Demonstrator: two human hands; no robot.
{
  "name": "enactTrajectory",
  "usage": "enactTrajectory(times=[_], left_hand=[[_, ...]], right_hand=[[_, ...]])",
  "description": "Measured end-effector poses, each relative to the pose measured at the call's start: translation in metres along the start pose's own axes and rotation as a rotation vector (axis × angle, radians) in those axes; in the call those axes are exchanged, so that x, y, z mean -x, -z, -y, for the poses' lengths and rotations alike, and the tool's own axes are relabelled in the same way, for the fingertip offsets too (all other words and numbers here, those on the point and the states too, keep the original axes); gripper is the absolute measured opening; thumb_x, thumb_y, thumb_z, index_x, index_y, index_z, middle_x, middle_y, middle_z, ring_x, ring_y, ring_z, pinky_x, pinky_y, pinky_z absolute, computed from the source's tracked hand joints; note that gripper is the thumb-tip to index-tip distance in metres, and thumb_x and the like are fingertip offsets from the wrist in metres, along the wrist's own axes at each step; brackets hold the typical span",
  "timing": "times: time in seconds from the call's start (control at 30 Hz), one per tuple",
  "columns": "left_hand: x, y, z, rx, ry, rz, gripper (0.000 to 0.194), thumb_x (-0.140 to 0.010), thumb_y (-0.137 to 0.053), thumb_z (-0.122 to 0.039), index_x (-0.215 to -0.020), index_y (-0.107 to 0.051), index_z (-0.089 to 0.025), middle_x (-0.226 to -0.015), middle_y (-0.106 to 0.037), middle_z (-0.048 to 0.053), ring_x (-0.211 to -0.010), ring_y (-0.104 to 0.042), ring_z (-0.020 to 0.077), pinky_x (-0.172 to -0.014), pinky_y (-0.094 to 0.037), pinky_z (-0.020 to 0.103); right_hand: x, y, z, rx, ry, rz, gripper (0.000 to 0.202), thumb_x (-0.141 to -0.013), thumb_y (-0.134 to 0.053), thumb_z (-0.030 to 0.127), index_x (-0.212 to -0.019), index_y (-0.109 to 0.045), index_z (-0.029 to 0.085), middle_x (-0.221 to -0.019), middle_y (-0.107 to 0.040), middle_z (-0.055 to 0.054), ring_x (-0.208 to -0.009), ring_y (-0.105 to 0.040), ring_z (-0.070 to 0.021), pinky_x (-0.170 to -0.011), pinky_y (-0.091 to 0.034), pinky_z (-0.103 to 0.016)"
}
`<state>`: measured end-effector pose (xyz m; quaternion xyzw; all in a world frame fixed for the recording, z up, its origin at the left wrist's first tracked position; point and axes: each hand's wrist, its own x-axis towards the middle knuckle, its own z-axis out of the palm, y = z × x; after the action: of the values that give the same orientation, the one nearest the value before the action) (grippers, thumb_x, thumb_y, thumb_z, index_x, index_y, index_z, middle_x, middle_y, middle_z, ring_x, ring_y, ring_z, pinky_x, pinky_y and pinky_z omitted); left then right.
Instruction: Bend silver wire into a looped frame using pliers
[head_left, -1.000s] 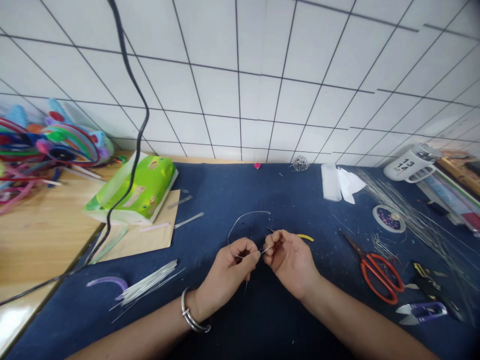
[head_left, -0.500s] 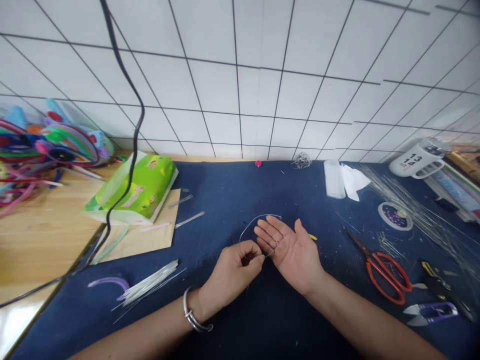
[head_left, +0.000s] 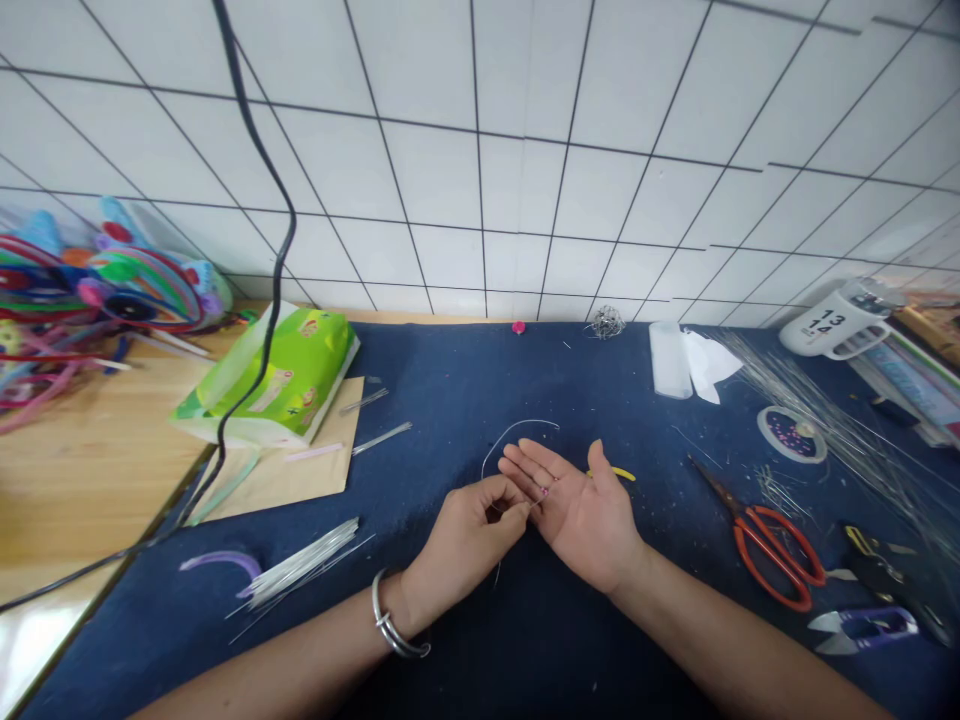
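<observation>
My left hand (head_left: 480,525), with a bangle at its wrist, pinches a thin wire (head_left: 491,450) that curves up and away in a loose arc. The wire's near end reaches over the palm of my right hand (head_left: 589,515). That hand lies palm up, its fingers stretched out, directly beside the left fingertips. A few tiny pink beads (head_left: 544,492) rest on its fingers and palm; whether one is threaded on the wire is too small to tell. Partly behind the right thumb lies a yellow strip (head_left: 622,473).
Orange-handled scissors (head_left: 776,550), purple snips (head_left: 862,630) and a dish of beads (head_left: 791,433) lie on the right, near long loose wires (head_left: 817,400) and a white mug (head_left: 836,320). Leftward are a wire bundle (head_left: 304,565), a green tissue pack (head_left: 300,370) and a hanging black cable (head_left: 279,270).
My right palm has shifted slightly left and down, its fingers still stretched out. The wire's end in my left hand now sits closer to the beads, and more of the yellow strip shows.
</observation>
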<state>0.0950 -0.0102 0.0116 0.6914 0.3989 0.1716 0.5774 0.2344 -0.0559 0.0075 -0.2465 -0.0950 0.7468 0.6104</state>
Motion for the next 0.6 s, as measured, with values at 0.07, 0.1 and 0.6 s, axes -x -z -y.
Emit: enactTrajectory(times=[0.07, 0.1, 0.6], left_hand=[[-0.0007, -0.0002, 0.0001, -0.014, 0.011, -0.009, 0.014, -0.075, -0.045, -0.019, -0.064, -0.051, -0.015, -0.056, -0.044, -0.005, -0.048, -0.038, 0.0060, -0.047, -0.031, 0.019], [-0.0009, -0.0002, -0.0001, -0.020, 0.015, -0.011, 0.014, -0.075, -0.045, -0.019, -0.063, -0.051, -0.015, -0.056, -0.044, -0.005, -0.048, -0.039, 0.0061, -0.047, -0.031, 0.019], [0.0002, 0.0004, -0.0015, -0.087, 0.022, -0.019, 0.014, -0.072, -0.044, -0.016, -0.059, -0.048, -0.015, -0.051, -0.045, -0.005, -0.046, -0.039, 0.0063, -0.047, -0.031, 0.019]], right_hand=[[0.0002, 0.0000, -0.0006, 0.002, -0.003, 0.002, 0.069, -0.080, -0.024, 0.065, -0.116, -0.052, 0.013, -0.128, -0.046, -0.011, -0.120, -0.038, -0.0228, -0.104, -0.018, -0.039], [0.0003, 0.0000, -0.0007, 0.003, -0.004, 0.002, 0.069, -0.080, -0.023, 0.065, -0.116, -0.052, 0.013, -0.128, -0.046, -0.011, -0.120, -0.038, -0.0227, -0.104, -0.018, -0.039], [0.0002, -0.0019, -0.0021, 0.047, -0.032, 0.000, 0.072, -0.081, -0.019, 0.065, -0.119, -0.049, 0.012, -0.128, -0.045, -0.012, -0.121, -0.038, -0.0215, -0.104, -0.018, -0.037]])
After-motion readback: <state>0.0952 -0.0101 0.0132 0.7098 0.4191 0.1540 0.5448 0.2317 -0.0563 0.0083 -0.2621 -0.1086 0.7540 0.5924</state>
